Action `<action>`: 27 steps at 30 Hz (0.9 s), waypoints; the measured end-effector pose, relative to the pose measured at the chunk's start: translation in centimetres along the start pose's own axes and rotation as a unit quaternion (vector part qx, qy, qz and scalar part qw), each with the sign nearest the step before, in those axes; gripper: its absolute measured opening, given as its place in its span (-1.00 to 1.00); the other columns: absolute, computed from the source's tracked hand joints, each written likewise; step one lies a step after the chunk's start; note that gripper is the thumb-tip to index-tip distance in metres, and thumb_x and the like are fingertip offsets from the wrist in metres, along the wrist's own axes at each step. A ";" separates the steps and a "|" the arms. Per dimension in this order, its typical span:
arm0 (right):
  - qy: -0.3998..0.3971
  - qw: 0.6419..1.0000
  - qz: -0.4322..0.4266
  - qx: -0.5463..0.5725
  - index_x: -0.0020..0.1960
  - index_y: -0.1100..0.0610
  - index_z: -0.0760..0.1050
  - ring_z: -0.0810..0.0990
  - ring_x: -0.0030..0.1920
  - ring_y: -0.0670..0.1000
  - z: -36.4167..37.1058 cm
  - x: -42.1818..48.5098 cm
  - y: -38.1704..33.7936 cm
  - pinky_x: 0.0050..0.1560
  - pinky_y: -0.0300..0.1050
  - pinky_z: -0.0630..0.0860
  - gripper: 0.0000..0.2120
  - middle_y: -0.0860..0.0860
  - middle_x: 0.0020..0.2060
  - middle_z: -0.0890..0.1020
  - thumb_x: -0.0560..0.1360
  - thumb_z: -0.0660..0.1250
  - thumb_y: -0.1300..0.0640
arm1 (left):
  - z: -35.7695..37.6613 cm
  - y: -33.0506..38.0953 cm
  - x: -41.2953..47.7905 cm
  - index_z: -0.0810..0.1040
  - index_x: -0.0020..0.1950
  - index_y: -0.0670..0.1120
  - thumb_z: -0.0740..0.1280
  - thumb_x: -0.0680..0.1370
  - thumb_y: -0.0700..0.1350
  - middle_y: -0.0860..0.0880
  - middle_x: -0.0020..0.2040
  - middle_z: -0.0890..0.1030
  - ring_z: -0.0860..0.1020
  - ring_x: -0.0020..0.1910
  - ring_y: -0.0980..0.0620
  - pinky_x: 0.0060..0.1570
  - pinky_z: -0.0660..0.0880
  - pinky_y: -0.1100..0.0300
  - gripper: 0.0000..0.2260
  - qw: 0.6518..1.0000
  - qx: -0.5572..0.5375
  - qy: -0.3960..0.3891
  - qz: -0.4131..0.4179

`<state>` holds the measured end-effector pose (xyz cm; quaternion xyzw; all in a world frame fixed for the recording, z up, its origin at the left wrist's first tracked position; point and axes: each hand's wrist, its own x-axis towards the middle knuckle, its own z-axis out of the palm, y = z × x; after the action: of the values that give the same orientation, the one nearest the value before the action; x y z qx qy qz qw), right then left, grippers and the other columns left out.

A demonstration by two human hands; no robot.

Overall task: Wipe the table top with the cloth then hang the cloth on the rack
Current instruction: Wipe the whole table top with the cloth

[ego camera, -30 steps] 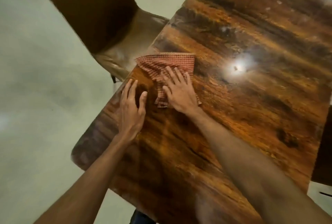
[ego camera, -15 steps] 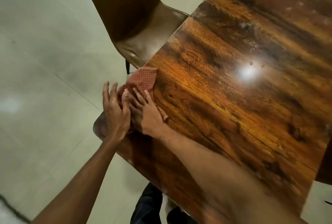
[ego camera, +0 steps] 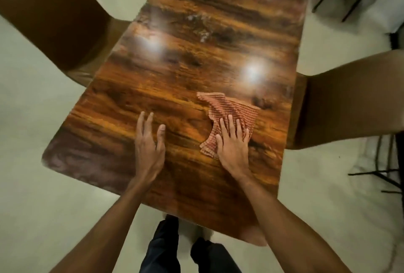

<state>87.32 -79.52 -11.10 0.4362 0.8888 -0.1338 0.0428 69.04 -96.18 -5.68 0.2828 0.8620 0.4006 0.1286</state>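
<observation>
A red-and-white checked cloth lies crumpled on the glossy brown wooden table top, toward its right side. My right hand presses flat on the cloth's near part with straight fingers. My left hand rests flat on the bare wood to the left of the cloth, a hand's width away, holding nothing. No rack can be made out with certainty in this view.
A brown chair stands at the table's left side and another brown chair at its right. Black metal legs show at the far right. Pale floor surrounds the table, and my dark trousers are below its near edge.
My right hand has slid the cloth from the table's left edge near the chair across to the right side. My left hand has separated from the cloth and lies on bare wood. The view swung right.
</observation>
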 end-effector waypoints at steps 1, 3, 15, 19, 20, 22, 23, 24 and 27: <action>0.006 1.000 0.027 0.003 0.70 -0.02 0.01 -0.05 0.69 0.16 0.3 -1.4 0.4 0.63 0.36 -0.06 -0.42 0.04 0.70 -0.01 0.71 -0.09 -0.14 | 1.2 1.1 -0.7 0.28 0.59 -0.08 0.10 0.69 0.17 -0.04 0.64 0.15 0.17 0.60 -0.03 0.55 0.20 -0.05 -0.47 1.000 -0.003 -0.020 0.010; 0.008 1.000 0.019 0.003 0.70 0.01 0.02 -0.06 0.69 0.20 1.4 -4.6 -0.5 0.62 0.38 -0.03 -0.41 0.06 0.70 0.01 0.71 -0.06 -0.13 | 3.4 3.2 -2.2 0.27 0.60 -0.08 0.11 0.70 0.14 -0.05 0.64 0.15 0.16 0.60 -0.02 0.56 0.19 -0.11 -0.48 0.998 -0.005 -0.058 0.028; 0.016 0.996 0.069 0.056 0.71 0.03 -0.03 -0.11 0.70 0.10 0.7 -10.9 8.4 0.66 0.25 -0.04 -0.41 0.03 0.70 -0.04 0.74 -0.03 -0.11 | 7.8 8.6 -7.2 0.23 0.62 -0.02 0.11 0.70 0.15 -0.01 0.66 0.10 0.15 0.61 -0.03 0.51 0.26 -0.20 -0.49 0.978 0.037 -0.178 0.098; 0.013 0.994 0.077 0.071 0.70 -0.01 0.05 -0.01 0.69 0.09 2.9 -17.8 6.0 0.65 0.26 0.03 -0.41 0.00 0.69 0.06 0.72 -0.05 -0.18 | 7.5 7.9 -7.7 0.25 0.61 -0.05 0.13 0.70 0.12 -0.05 0.65 0.13 0.16 0.61 -0.04 0.52 0.26 -0.19 -0.49 0.976 0.034 -0.190 0.102; 0.017 0.992 0.096 0.081 0.70 0.01 0.08 0.01 0.69 0.10 3.0 -18.3 5.9 0.65 0.26 0.03 -0.41 0.01 0.69 0.09 0.72 -0.03 -0.17 | 6.8 7.2 -7.6 0.26 0.60 -0.06 0.13 0.70 0.12 -0.05 0.65 0.14 0.17 0.61 -0.04 0.52 0.25 -0.18 -0.49 0.976 0.036 -0.187 0.101; 0.040 0.982 0.160 0.092 0.69 0.05 0.12 0.05 0.68 0.14 2.9 -18.6 5.2 0.65 0.28 0.04 -0.42 0.05 0.68 0.11 0.71 0.02 -0.12 | 5.7 5.7 -7.4 0.26 0.60 -0.05 0.14 0.70 0.10 -0.05 0.65 0.15 0.18 0.60 -0.04 0.53 0.24 -0.17 -0.51 0.977 0.034 -0.188 0.095; 0.051 0.977 0.188 0.088 0.68 0.07 0.13 0.07 0.68 0.16 3.0 -18.5 3.3 0.65 0.29 0.05 -0.42 0.07 0.68 0.12 0.71 0.02 -0.09 | 4.8 4.6 -7.2 0.26 0.60 -0.05 0.14 0.70 0.09 -0.04 0.65 0.14 0.18 0.60 -0.03 0.53 0.24 -0.18 -0.51 0.977 0.028 -0.190 0.089; 0.056 0.974 0.204 0.085 0.68 0.09 0.15 0.09 0.67 0.19 3.2 -18.7 1.4 0.64 0.30 0.06 -0.43 0.09 0.67 0.13 0.71 0.01 -0.09 | 4.1 3.9 -7.1 0.25 0.60 -0.04 0.14 0.70 0.10 -0.02 0.65 0.14 0.17 0.60 -0.02 0.53 0.23 -0.19 -0.51 0.978 0.023 -0.190 0.081; 0.051 0.989 0.124 0.068 0.65 0.08 0.24 0.21 0.64 0.22 4.8 -18.5 -6.3 0.61 0.30 0.14 -0.44 0.12 0.64 0.24 0.71 0.02 -0.09 | 1.2 0.8 -5.7 0.24 0.61 -0.02 0.11 0.69 0.15 0.02 0.66 0.11 0.14 0.61 0.00 0.55 0.20 -0.19 -0.48 0.981 0.009 -0.183 0.061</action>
<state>93.56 -98.67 -10.91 0.5512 0.8177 -0.1651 -0.0159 74.50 -98.35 -5.84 0.4043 0.8087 0.3412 0.2570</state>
